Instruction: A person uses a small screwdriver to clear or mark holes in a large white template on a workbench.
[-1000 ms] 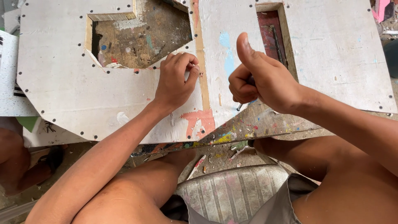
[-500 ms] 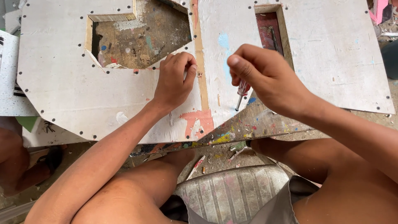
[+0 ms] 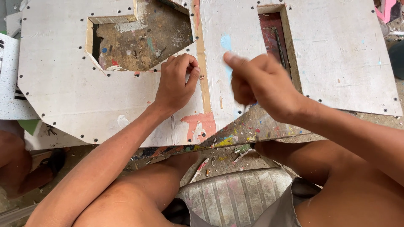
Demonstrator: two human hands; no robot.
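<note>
From the head view, looking down, the person sits on a grey ribbed seat (image 3: 235,193) with both arms stretched out over a big white board (image 3: 71,84) that lies flat like a work surface. The left hand (image 3: 176,82) rests on this board. Its fingers are curled in and pinched together, and the tips touch the board right beside the thin wooden strip (image 3: 204,84) that runs between this board and a second white board (image 3: 345,54) on the right. If something tiny is in that pinch, it is too small to see. The right hand (image 3: 263,84) hangs just above the boards, near the strip and a little apart from the left hand. It is closed in a loose fist with the thumb on top, and it looks blurry. I cannot tell what it has inside. My guess is that the work is on a spot at the wooden strip, with the left hand keeping the place and the right hand up above it. A next move there would need the left hand to stay very still and the right hand to come down straight on the same spot, not on the fingers. The left arm is long and nearly straight. The right arm bends in from the right side. A hole (image 3: 143,38) is cut in the first board, and a red slot (image 3: 273,38) is cut in the second. An orange paint patch (image 3: 202,122) sits at the near edge. Another person's leg (image 3: 17,164) shows at the far left.
</note>
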